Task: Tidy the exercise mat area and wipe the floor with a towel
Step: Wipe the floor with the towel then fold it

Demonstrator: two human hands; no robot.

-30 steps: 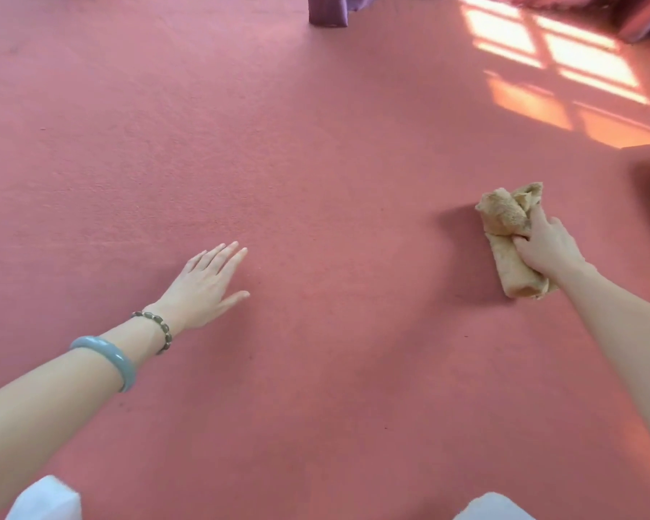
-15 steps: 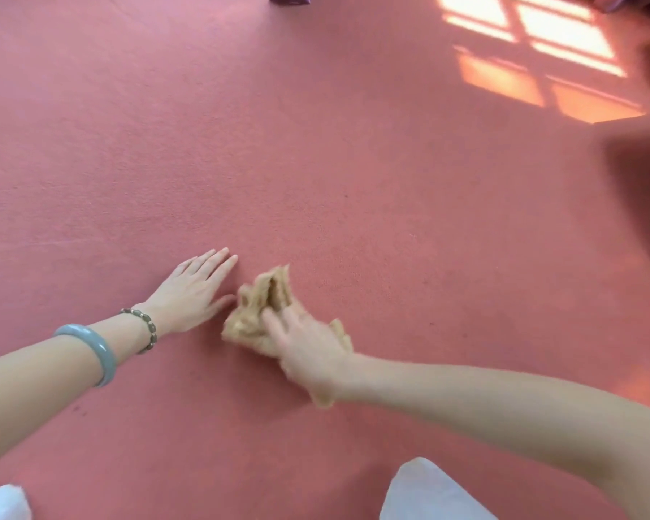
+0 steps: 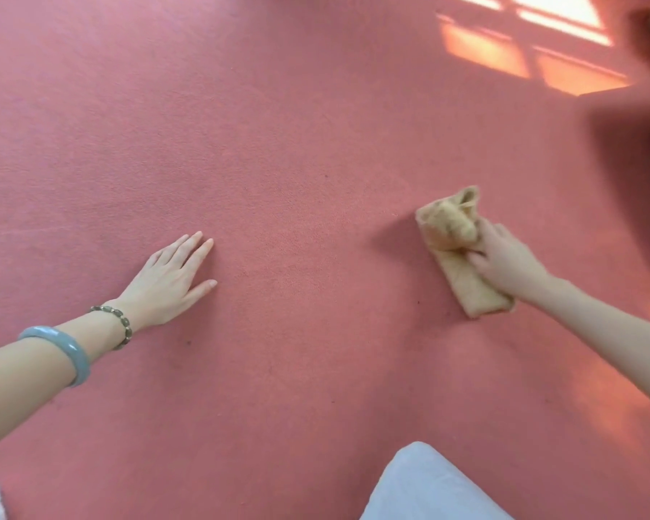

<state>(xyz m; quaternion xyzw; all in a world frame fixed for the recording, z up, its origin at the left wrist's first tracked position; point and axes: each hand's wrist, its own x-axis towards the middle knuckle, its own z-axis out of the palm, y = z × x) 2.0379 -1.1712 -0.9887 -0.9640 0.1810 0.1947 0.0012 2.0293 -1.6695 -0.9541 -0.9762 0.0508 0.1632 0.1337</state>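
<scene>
Red floor (image 3: 316,369), seen from a kneeling position. Left hand (image 3: 169,275) lies flat on it, fingers straight, holding nothing. Farther right, the right hand (image 3: 503,264) grips the bunched towel (image 3: 447,227) against the floor. Risk: the towel, apparently loosely folded, may unroll mid-stroke, leaving unwiped strips.

**Salmon-Red Floor Under Window Light**

A salmon-red, finely napped floor (image 3: 297,118) fills the whole view. A bright orange sunlit patch (image 3: 481,56) lies at its far right, cut into panes by bar shadows like a window grid. Just below the patch a broad dark shadow (image 3: 631,170) spreads along the right edge. Farther below it, a fainter orange glow (image 3: 608,403) warms the floor.
</scene>
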